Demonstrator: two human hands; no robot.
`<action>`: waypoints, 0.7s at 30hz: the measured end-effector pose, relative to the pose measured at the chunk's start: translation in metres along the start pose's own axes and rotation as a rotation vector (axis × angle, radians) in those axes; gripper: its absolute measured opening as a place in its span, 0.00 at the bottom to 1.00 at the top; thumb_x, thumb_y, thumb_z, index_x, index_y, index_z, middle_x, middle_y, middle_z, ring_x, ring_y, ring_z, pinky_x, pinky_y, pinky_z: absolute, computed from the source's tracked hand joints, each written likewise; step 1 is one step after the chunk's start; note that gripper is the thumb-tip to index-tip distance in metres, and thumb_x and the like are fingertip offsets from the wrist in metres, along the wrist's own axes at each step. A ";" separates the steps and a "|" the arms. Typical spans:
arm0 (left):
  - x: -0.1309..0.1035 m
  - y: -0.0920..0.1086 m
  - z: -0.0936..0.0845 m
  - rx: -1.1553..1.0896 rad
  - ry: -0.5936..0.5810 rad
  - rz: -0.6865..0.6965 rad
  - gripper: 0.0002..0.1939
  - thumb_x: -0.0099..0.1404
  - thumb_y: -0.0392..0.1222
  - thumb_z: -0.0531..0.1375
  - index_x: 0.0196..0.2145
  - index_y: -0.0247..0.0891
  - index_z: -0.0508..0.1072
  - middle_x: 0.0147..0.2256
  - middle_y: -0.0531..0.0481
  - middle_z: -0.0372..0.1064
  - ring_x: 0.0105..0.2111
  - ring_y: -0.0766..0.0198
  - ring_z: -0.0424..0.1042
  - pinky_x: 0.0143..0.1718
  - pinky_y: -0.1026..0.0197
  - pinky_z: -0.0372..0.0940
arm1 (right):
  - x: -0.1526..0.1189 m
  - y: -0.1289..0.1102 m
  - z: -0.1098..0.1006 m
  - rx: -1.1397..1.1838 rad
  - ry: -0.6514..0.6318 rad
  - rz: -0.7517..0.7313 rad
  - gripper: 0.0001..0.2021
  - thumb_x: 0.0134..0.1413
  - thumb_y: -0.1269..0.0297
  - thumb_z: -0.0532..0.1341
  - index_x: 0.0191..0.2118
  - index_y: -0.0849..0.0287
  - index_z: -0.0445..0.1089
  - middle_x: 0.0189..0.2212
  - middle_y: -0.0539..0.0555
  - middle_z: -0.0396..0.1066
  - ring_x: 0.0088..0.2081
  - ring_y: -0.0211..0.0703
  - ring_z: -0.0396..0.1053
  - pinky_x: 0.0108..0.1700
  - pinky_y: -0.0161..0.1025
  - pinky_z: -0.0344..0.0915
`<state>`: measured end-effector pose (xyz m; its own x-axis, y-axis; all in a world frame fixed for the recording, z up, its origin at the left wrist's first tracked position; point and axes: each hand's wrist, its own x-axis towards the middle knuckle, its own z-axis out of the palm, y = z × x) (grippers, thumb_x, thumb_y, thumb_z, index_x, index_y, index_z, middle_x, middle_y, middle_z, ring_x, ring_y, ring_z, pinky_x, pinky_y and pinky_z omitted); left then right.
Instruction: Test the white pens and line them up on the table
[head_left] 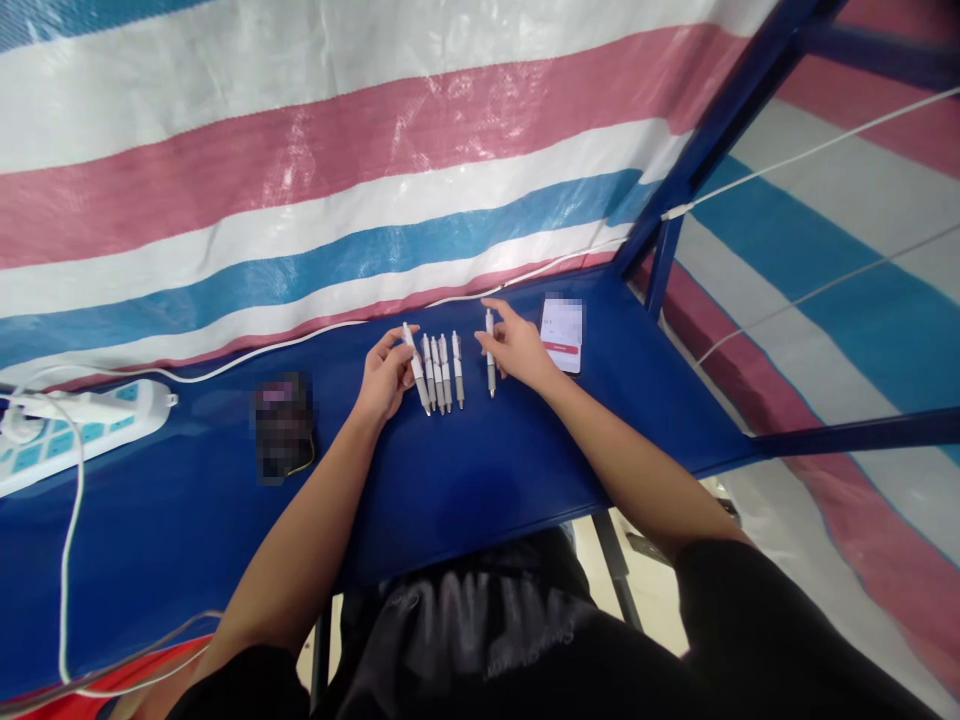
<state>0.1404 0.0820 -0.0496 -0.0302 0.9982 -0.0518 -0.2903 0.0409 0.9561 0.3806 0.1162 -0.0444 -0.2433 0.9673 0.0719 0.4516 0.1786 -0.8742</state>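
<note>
Pinches a pen (pixel 419 376) in left hand (pixel 384 380), beside four pens (pixel 445 375) toward back edge of table (pixel 465 475); in right hand (pixel 523 350), parts thumb and forefinger at another pen (pixel 491 376), cannot tell whether gripping.

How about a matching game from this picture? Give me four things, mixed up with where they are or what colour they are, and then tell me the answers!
Column one:
1. Middle pens
2. Phone
3. Power strip
4. Table top

Column two:
A. Far over on the person's left, with white cables
B. Dark blue
C. Between the left hand and the right hand
D. Just to the right of the right hand

Right pairs: 1-C, 2-D, 3-A, 4-B.
</note>
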 end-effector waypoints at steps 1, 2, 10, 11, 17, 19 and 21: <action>0.000 0.000 -0.001 -0.002 -0.005 -0.002 0.22 0.55 0.44 0.69 0.48 0.39 0.77 0.19 0.59 0.67 0.13 0.73 0.52 0.15 0.68 0.44 | 0.000 0.001 0.000 -0.078 0.003 -0.008 0.31 0.70 0.64 0.61 0.75 0.58 0.59 0.30 0.49 0.77 0.24 0.45 0.73 0.31 0.42 0.74; 0.000 -0.001 -0.002 -0.004 -0.009 -0.001 0.22 0.55 0.44 0.69 0.49 0.39 0.77 0.19 0.59 0.68 0.13 0.73 0.53 0.15 0.68 0.44 | 0.000 0.001 0.000 -0.182 0.010 -0.023 0.33 0.70 0.65 0.61 0.76 0.59 0.57 0.33 0.52 0.78 0.29 0.48 0.76 0.36 0.44 0.76; 0.002 -0.004 -0.003 -0.029 -0.023 0.049 0.19 0.55 0.42 0.69 0.45 0.41 0.74 0.21 0.59 0.70 0.14 0.72 0.58 0.14 0.69 0.46 | -0.019 -0.021 -0.004 -0.809 0.057 -0.114 0.16 0.72 0.65 0.62 0.59 0.67 0.71 0.55 0.74 0.73 0.55 0.67 0.73 0.52 0.54 0.71; 0.002 -0.004 -0.002 -0.040 -0.022 0.070 0.17 0.55 0.42 0.69 0.42 0.42 0.72 0.23 0.57 0.73 0.15 0.71 0.61 0.14 0.69 0.48 | -0.023 -0.028 -0.005 -0.764 0.045 -0.131 0.13 0.74 0.62 0.61 0.55 0.66 0.73 0.54 0.73 0.74 0.54 0.66 0.73 0.53 0.54 0.70; -0.005 0.003 0.005 -0.067 -0.102 0.164 0.14 0.60 0.43 0.73 0.41 0.40 0.74 0.29 0.54 0.77 0.21 0.69 0.70 0.23 0.66 0.65 | -0.042 -0.052 0.004 -0.132 -0.360 -0.167 0.19 0.77 0.46 0.57 0.40 0.56 0.69 0.32 0.51 0.72 0.34 0.44 0.70 0.40 0.41 0.61; -0.009 0.008 0.007 -0.072 -0.152 0.164 0.15 0.62 0.45 0.74 0.42 0.40 0.77 0.32 0.51 0.79 0.26 0.67 0.75 0.28 0.64 0.70 | -0.042 -0.050 0.006 0.013 -0.414 -0.153 0.22 0.78 0.46 0.55 0.34 0.56 0.65 0.28 0.49 0.67 0.31 0.41 0.65 0.37 0.39 0.58; -0.013 0.012 0.008 -0.091 -0.201 0.150 0.16 0.64 0.48 0.75 0.45 0.40 0.80 0.43 0.45 0.83 0.36 0.62 0.81 0.36 0.60 0.75 | -0.039 -0.045 0.007 0.208 -0.492 -0.092 0.26 0.79 0.44 0.51 0.29 0.54 0.60 0.24 0.47 0.60 0.26 0.38 0.58 0.32 0.38 0.54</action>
<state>0.1449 0.0698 -0.0352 0.1082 0.9818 0.1558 -0.3820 -0.1036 0.9183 0.3637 0.0687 -0.0114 -0.6694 0.7420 -0.0375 0.2425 0.1705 -0.9551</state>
